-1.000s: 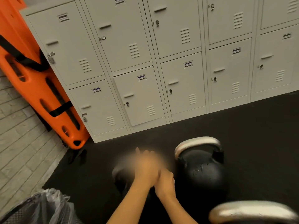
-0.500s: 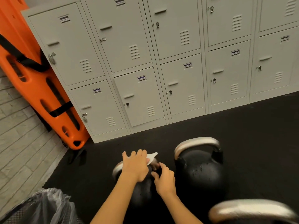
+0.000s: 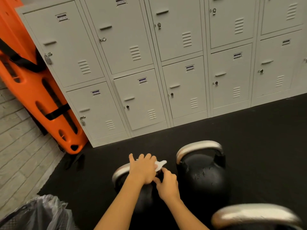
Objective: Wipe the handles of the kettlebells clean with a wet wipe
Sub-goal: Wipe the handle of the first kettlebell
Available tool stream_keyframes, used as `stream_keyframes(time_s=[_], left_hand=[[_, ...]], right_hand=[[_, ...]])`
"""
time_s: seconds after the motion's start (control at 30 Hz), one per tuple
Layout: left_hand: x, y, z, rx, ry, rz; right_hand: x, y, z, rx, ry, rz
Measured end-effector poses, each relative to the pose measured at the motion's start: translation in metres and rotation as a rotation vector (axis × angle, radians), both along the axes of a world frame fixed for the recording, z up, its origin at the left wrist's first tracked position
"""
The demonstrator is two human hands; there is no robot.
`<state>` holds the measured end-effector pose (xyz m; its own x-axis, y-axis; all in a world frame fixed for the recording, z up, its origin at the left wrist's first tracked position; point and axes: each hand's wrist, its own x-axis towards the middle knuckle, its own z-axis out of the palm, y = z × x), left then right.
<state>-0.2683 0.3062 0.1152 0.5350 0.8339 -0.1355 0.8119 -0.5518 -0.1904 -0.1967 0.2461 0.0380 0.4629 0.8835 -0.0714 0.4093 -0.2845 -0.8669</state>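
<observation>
Three black kettlebells with steel handles stand on the dark floor. My left hand (image 3: pixel 143 168) lies over the handle of the left kettlebell (image 3: pixel 118 174), pressing a white wet wipe (image 3: pixel 160 164) onto it; a corner of the wipe sticks out to the right. Just right of it, my right hand (image 3: pixel 167 183) pinches at the handle's right end, fingers curled under the wipe. The middle kettlebell (image 3: pixel 201 173) stands untouched to the right. Only the handle of the third kettlebell (image 3: pixel 254 216) shows at the bottom right.
A row of grey lockers (image 3: pixel 149 72) fills the back wall. An orange spine board (image 3: pixel 38 90) leans against the leftmost locker. A bin with a plastic liner (image 3: pixel 38 213) sits at the bottom left, next to a light brick wall (image 3: pixel 18 146).
My hands were blurred together above the left kettlebell a second ago. They have since settled on its handle with the wipe spread under the left hand.
</observation>
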Motion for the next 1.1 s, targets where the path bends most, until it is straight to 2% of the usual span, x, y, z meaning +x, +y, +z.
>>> stream_keyframes(time_s=[0.13, 0.23, 0.3, 0.37, 0.53, 0.63, 0.9, 1.1], left_hand=[[-0.028, 0.008, 0.006, -0.149, -0.273, 0.144], [-0.045, 0.011, 0.003, -0.164, -0.397, 0.162], [-0.042, 0.01, 0.001, -0.099, -0.328, 0.142], [-0.03, 0.005, -0.001, 0.01, -0.181, 0.079], [0.004, -0.007, -0.01, 0.219, 0.147, -0.189], [0.004, -0.004, -0.012, 0.241, 0.186, -0.236], [-0.032, 0.007, -0.002, 0.039, -0.146, -0.089], [-0.061, 0.011, -0.001, -0.08, -0.313, 0.037]], right_hand=[[0.002, -0.001, 0.002, -0.012, 0.01, -0.005], [0.002, -0.001, 0.004, -0.026, 0.004, -0.015], [0.002, -0.001, 0.005, -0.025, 0.001, -0.016], [0.001, -0.001, 0.006, -0.036, -0.012, -0.013], [-0.001, 0.0, 0.004, -0.046, -0.076, -0.013], [0.001, 0.001, 0.003, -0.05, -0.084, -0.009], [0.001, 0.001, 0.005, -0.047, -0.048, -0.013], [0.0, 0.0, 0.009, -0.075, -0.048, -0.011]])
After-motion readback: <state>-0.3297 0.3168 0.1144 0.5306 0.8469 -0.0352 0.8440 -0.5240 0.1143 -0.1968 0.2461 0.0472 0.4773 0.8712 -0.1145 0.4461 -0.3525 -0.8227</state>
